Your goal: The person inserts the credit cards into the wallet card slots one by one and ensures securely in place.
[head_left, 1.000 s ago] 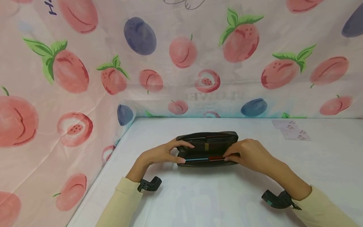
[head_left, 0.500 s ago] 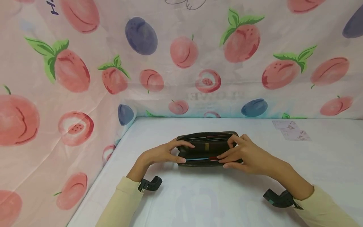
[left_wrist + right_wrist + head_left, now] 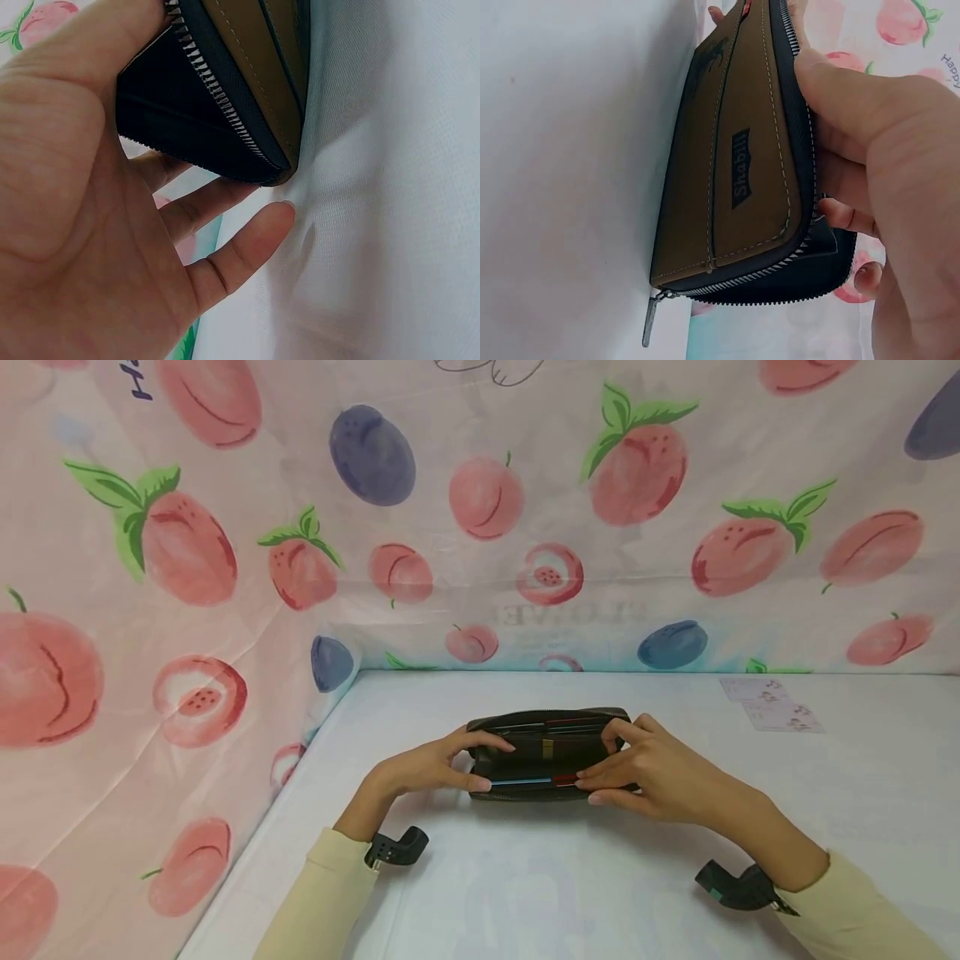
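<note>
A zip-around wallet (image 3: 525,794) stands unzipped on the white table, its mouth facing up. It is brown outside with a "Shabill" patch (image 3: 740,168) and dark inside. Near its front wall show a blue-edged card (image 3: 520,781) and a red-edged card (image 3: 565,780). My left hand (image 3: 427,768) holds the wallet's left end, thumb at the front rim and a finger reaching inside. At the right end my right hand (image 3: 663,772) pinches the front wall, thumb outside and fingers inside by the red-edged card. The index finger bends toward the back wall.
Two pale printed slips (image 3: 782,716) lie overlapping at the table's back right. A fruit-print cloth (image 3: 480,585) hangs behind and on the left. Black wrist cameras (image 3: 399,846) sit on both wrists. A zipper pull (image 3: 649,322) dangles from the wallet's corner.
My right hand has shifted left along the front wall, its thumb now outside and index finger raised toward the back wall. In the last half second little moved; the left hand stayed put.
</note>
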Demonstrator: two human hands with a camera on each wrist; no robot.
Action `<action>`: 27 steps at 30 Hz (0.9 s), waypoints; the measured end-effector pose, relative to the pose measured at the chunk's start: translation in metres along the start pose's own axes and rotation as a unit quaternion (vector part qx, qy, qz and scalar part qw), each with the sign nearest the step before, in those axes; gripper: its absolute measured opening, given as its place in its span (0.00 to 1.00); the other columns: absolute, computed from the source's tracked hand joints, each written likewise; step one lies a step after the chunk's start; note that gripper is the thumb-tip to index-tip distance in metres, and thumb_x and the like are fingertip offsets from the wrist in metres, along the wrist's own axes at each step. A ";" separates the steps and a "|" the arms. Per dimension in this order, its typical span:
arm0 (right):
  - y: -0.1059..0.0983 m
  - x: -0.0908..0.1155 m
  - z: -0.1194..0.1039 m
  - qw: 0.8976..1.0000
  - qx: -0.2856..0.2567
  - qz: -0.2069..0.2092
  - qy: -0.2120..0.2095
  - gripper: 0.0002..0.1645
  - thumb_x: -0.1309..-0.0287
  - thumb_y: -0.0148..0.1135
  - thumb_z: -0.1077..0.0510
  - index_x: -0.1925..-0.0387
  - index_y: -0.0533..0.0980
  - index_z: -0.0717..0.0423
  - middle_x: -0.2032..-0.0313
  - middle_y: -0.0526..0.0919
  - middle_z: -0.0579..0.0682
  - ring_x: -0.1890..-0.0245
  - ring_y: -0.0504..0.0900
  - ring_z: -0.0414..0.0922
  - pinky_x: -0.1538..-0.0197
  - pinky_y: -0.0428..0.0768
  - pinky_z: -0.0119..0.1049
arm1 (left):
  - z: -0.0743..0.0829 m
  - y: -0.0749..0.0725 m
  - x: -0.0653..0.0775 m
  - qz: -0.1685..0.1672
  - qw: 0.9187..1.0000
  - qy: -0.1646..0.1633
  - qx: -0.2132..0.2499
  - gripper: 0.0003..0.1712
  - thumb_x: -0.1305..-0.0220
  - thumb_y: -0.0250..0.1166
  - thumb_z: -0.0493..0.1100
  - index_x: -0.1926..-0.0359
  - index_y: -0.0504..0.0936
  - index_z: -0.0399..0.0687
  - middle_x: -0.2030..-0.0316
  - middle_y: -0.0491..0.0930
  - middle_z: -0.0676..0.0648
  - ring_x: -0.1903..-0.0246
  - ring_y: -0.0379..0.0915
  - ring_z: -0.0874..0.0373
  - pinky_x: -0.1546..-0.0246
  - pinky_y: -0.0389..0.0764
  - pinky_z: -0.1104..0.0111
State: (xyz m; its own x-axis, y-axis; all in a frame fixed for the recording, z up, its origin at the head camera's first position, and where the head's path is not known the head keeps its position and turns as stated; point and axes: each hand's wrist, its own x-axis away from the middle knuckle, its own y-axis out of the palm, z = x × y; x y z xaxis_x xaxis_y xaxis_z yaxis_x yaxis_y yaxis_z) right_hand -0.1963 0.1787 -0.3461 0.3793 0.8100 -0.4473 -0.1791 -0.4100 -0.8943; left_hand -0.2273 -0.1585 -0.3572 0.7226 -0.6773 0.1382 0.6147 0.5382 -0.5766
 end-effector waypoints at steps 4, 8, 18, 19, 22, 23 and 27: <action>0.000 -0.001 0.000 1.000 0.029 0.005 -0.009 0.15 0.42 0.64 0.42 0.57 0.86 0.41 0.63 0.85 0.33 0.63 0.62 0.38 0.63 0.52 0.36 | -0.001 0.000 0.000 0.001 1.000 -0.001 -0.005 0.29 0.41 0.69 0.52 0.39 0.72 0.75 0.31 0.54 0.56 0.29 0.33 0.55 0.37 0.48 0.44; -0.001 -0.001 0.000 0.999 0.039 0.007 -0.015 0.15 0.42 0.64 0.41 0.58 0.86 0.42 0.64 0.85 0.33 0.63 0.63 0.38 0.64 0.54 0.37 | 0.000 0.000 0.000 -0.001 1.000 0.000 -0.007 0.29 0.41 0.69 0.52 0.38 0.72 0.72 0.32 0.56 0.59 0.29 0.28 0.56 0.37 0.46 0.43; -0.011 0.002 0.004 0.998 0.047 0.014 -0.031 0.12 0.43 0.64 0.40 0.72 0.88 0.38 0.62 0.86 0.39 0.53 0.69 0.48 0.57 0.60 0.45 | 0.001 -0.001 0.000 0.000 1.000 0.002 -0.001 0.29 0.41 0.69 0.52 0.38 0.72 0.71 0.31 0.55 0.58 0.29 0.28 0.57 0.37 0.47 0.44; -0.012 0.003 0.005 0.999 0.042 0.016 -0.030 0.12 0.43 0.65 0.41 0.73 0.88 0.38 0.62 0.86 0.39 0.53 0.69 0.48 0.57 0.60 0.45 | 0.002 -0.001 0.000 0.000 1.000 0.000 -0.001 0.29 0.41 0.69 0.52 0.38 0.72 0.71 0.31 0.55 0.58 0.29 0.28 0.57 0.37 0.47 0.44; -0.014 0.005 0.007 0.999 0.022 0.022 -0.023 0.08 0.45 0.67 0.42 0.75 0.87 0.36 0.63 0.86 0.37 0.53 0.69 0.46 0.57 0.59 0.43 | 0.002 0.000 0.000 0.000 1.000 -0.004 -0.003 0.29 0.41 0.69 0.52 0.39 0.72 0.72 0.31 0.54 0.57 0.29 0.28 0.57 0.37 0.47 0.44; -0.014 0.006 0.008 0.999 0.016 0.023 -0.021 0.07 0.46 0.68 0.43 0.75 0.87 0.35 0.63 0.86 0.36 0.54 0.69 0.45 0.57 0.59 0.43 | 0.001 0.000 0.000 0.000 1.000 -0.004 -0.003 0.29 0.41 0.69 0.52 0.39 0.72 0.72 0.31 0.54 0.57 0.29 0.29 0.57 0.37 0.47 0.44; -0.015 0.007 0.010 0.999 0.016 0.022 -0.018 0.07 0.45 0.68 0.43 0.75 0.87 0.34 0.64 0.85 0.35 0.55 0.68 0.44 0.58 0.59 0.42 | 0.001 -0.001 0.000 0.001 1.000 -0.004 -0.001 0.29 0.42 0.69 0.53 0.39 0.72 0.74 0.30 0.53 0.56 0.29 0.29 0.56 0.37 0.47 0.44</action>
State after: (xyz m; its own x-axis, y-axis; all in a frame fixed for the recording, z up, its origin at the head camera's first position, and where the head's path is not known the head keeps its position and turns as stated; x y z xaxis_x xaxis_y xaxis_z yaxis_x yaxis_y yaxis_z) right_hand -0.1999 0.1946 -0.3357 0.3373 0.8064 -0.4858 -0.2244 -0.4322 -0.8734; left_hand -0.2272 -0.1588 -0.3564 0.7262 -0.6723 0.1437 0.6127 0.5381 -0.5788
